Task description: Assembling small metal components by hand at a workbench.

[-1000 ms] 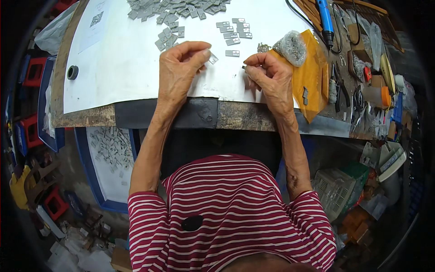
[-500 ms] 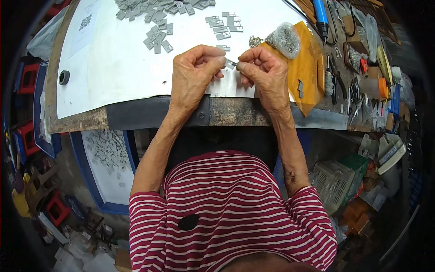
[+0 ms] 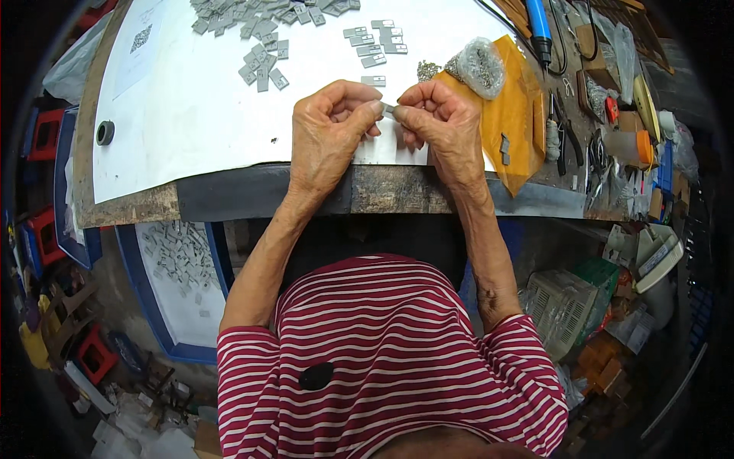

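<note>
Both hands meet over the near edge of the large white paper sheet (image 3: 229,115) that covers the counter (image 3: 138,206), and between them sits one small flat grey metal piece (image 3: 388,109). The left hand (image 3: 329,130) pinches it from one side with thumb and forefinger closed tight, and the right hand (image 3: 440,126) pinches it from the other with the rest of its fingers curled under; whether the right fingertips also hold a second, smaller part against it is too small to tell. Judging by the grip, the step in hand is the fitting or checking of this single piece, held just above the white sheet. Toward the far edge of that sheet lies a loose heap of like grey metal pieces (image 3: 260,30), and nearer the hands a short tidy row of the same grey pieces (image 3: 375,42), with one lone piece (image 3: 373,80) just beyond the knuckles. Off the sheet's right edge lie a clear plastic bag of small silvery hardware (image 3: 478,65) on a yellow-brown envelope (image 3: 512,115) and a blue-handled tool (image 3: 539,27). The next move would call for a steady, small-fingered effort: keeping the piece square between the two pinches and setting it down on the white sheet without scattering the row.
</note>
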